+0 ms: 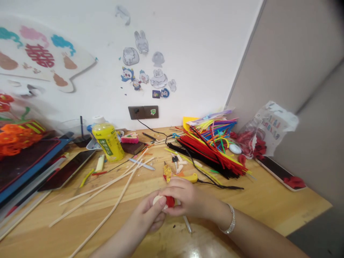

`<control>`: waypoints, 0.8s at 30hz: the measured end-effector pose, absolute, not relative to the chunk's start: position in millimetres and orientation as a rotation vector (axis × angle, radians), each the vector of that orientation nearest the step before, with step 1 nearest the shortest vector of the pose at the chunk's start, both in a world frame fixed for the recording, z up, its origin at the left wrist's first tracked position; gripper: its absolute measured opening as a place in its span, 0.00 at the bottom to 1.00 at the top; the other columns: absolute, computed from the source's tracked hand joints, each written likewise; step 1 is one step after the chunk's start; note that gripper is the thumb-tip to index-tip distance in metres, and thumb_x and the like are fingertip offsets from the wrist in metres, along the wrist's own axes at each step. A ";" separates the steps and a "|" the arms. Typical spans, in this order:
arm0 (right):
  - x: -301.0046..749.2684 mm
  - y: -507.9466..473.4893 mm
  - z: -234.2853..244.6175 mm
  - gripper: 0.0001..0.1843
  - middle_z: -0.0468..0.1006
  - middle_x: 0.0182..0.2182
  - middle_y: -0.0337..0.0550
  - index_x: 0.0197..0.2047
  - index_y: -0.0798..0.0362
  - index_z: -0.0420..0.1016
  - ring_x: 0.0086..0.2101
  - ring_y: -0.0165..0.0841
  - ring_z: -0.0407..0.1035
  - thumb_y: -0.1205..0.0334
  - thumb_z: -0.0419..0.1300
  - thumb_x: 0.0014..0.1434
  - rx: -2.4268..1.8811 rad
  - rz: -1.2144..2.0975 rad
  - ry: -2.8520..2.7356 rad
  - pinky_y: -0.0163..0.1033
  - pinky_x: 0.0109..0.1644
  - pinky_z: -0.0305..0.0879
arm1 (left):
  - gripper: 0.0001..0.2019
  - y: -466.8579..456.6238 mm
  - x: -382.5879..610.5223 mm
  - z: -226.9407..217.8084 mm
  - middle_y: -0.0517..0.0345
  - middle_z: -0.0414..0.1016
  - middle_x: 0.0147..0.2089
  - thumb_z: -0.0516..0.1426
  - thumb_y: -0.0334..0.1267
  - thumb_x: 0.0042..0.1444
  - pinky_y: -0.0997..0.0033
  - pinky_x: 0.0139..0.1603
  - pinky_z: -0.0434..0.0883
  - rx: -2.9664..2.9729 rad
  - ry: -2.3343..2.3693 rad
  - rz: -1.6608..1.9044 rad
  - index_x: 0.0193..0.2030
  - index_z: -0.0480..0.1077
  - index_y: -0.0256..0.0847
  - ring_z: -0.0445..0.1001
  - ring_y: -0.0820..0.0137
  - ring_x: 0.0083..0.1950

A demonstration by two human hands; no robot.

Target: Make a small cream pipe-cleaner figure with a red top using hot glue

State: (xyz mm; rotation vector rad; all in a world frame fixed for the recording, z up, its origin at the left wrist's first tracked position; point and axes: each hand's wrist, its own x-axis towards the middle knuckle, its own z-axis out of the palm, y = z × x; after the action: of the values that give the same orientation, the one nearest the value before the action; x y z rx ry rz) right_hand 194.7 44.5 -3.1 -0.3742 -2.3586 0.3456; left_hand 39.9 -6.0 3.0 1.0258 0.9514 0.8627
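Above the near middle of the table, my two hands meet around a small piece. My left hand is closed on its round cream part, with the thumb pressed on top. My right hand pinches a small red piece set against the cream part. What the red piece is, and whether the two are joined, I cannot tell; fingers hide much of both. Below my right hand a silvery rod lies on the table. Just behind the hands is a yellow-handled tool with an attached black cord.
Red and black pipe cleaners are heaped at the back right. Long pale sticks cross the left side. A yellow drink bottle, a key, a dark tablet, a phone and a plastic bag stand or lie around.
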 end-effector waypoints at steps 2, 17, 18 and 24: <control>193.8 44.7 -5.7 0.08 0.71 0.27 0.43 0.39 0.57 0.70 0.30 0.30 0.63 0.64 0.55 0.57 -0.361 0.348 -2.339 0.34 0.36 0.64 | 0.17 -6.5 41.0 3.0 0.73 0.48 0.17 0.59 0.52 0.48 0.76 0.18 0.41 1.014 0.938 0.869 0.27 0.65 0.40 0.41 0.80 0.18; 208.0 49.6 9.7 0.15 0.75 0.35 0.48 0.45 0.59 0.70 0.38 0.32 0.67 0.57 0.54 0.61 -0.349 0.565 -2.434 0.37 0.45 0.64 | 0.18 -5.0 34.3 2.8 0.70 0.52 0.18 0.57 0.53 0.50 0.76 0.20 0.45 1.002 0.882 0.845 0.24 0.62 0.40 0.45 0.78 0.20; 208.1 48.1 10.4 0.15 0.75 0.35 0.48 0.45 0.59 0.70 0.38 0.32 0.66 0.57 0.53 0.62 -0.342 0.561 -2.440 0.37 0.45 0.64 | 0.18 -5.3 34.0 3.6 0.71 0.51 0.18 0.57 0.53 0.51 0.76 0.20 0.44 0.995 0.866 0.831 0.24 0.62 0.40 0.44 0.78 0.20; 210.8 44.5 13.4 0.16 0.74 0.36 0.49 0.47 0.59 0.70 0.39 0.33 0.65 0.57 0.50 0.63 -0.370 0.515 -2.469 0.38 0.44 0.64 | 0.16 -6.4 30.3 3.9 0.70 0.52 0.19 0.57 0.51 0.52 0.78 0.19 0.46 0.936 0.791 0.783 0.26 0.64 0.39 0.44 0.79 0.20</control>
State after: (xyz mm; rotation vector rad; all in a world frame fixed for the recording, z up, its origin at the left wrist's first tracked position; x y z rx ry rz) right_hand 210.8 44.5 13.4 -0.3703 -2.4688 0.5150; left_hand 30.3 -6.4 3.9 0.9359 0.7908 0.7826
